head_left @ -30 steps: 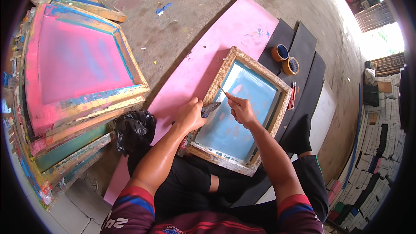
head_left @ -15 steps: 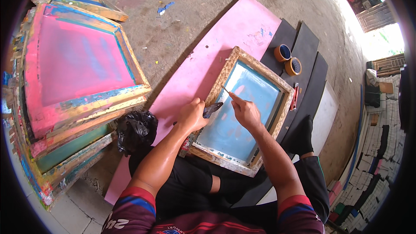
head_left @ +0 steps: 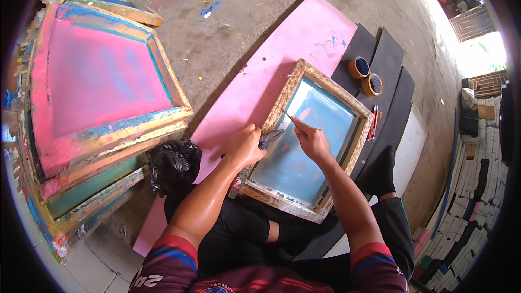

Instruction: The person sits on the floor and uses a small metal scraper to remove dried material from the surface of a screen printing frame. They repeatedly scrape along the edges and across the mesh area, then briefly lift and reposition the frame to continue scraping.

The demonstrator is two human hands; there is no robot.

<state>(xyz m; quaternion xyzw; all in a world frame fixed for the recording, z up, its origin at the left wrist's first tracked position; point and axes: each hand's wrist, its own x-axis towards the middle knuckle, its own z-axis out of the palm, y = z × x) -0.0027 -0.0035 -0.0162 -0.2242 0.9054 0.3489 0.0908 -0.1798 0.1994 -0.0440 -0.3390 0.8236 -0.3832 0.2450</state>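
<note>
On the concrete floor (head_left: pixel 255 16), a seated person works over a wooden-framed printing screen (head_left: pixel 309 146) that rests partly on the lap and partly on a long pink board (head_left: pixel 271 70). The left hand (head_left: pixel 245 145) is closed around a small dark tool (head_left: pixel 270 138) at the near-left edge of the frame. The right hand (head_left: pixel 310 140) pinches a thin stick (head_left: pixel 287 115) whose tip meets the blue mesh close to the frame's upper-left rail. Judged from the mesh, most of it carries an even blue coat with a few paler patches near the middle; the work in hand looks like fine touch-up along one edge, the rest of the border yet to be gone over. Two rolls of brown tape (head_left: pixel 365 76) sit on black sheets (head_left: pixel 388 59) beyond the frame, untouched. A crumpled black bag (head_left: pixel 173 164) lies by the left knee. A stack of larger pink and blue stained frames (head_left: pixel 97 92) stands to the left. Piled boards line the far right wall, daylight behind them.
</note>
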